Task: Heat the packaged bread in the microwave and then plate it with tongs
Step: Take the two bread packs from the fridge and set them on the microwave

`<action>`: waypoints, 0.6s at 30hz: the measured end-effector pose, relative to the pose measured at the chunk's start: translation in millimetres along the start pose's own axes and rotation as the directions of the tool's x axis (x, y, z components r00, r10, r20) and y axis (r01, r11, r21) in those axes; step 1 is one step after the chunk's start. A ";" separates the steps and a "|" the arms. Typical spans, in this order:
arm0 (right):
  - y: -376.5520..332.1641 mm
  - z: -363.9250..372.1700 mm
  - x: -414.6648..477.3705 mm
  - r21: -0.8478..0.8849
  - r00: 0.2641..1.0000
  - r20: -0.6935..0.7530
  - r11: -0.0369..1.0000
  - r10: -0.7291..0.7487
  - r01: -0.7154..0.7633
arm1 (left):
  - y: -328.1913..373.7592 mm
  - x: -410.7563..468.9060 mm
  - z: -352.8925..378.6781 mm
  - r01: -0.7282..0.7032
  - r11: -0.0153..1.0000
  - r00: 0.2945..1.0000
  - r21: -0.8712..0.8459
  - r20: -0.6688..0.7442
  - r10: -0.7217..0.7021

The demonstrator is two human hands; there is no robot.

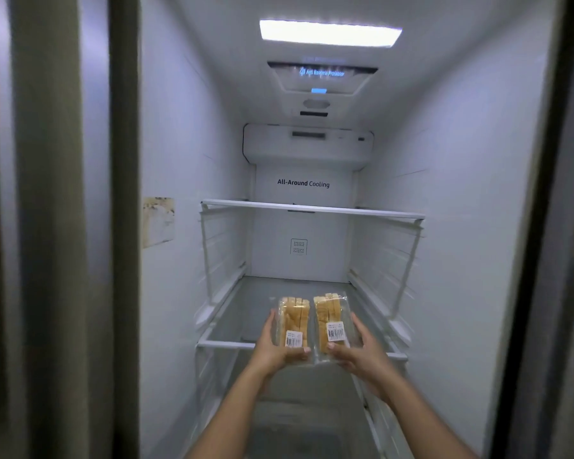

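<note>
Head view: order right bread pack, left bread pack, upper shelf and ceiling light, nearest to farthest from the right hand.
1. right bread pack, held by the right hand
2. left bread pack, beside it
3. upper shelf, above and behind
4. ceiling light, at the very top

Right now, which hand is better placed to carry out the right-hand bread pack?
Right. The right hand grips the right bread pack at its side and near edge; the left hand is occupied holding the left bread pack.
</note>
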State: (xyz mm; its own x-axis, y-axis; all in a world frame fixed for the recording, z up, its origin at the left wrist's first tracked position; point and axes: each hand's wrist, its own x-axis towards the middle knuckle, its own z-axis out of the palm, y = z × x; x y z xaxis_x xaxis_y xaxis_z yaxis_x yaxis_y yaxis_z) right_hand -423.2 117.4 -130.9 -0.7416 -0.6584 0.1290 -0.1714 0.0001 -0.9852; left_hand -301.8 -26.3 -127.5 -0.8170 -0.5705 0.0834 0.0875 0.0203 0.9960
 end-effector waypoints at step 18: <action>-12.4 0.5 -277.8 0.035 0.966 0.220 0.991 -0.135 0.131 | 18.5 -314.7 -4.8 -0.143 0.985 0.948 -0.094 -0.300 0.109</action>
State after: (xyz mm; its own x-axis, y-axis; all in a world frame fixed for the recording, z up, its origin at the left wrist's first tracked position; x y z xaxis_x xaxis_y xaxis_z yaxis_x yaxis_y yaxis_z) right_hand -214.8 299.9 -154.5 -0.5503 -0.8018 0.2329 -0.2445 -0.1120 -0.9632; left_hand -40.4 149.7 -135.5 -0.5936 -0.7850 0.1774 0.2565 0.0245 0.9662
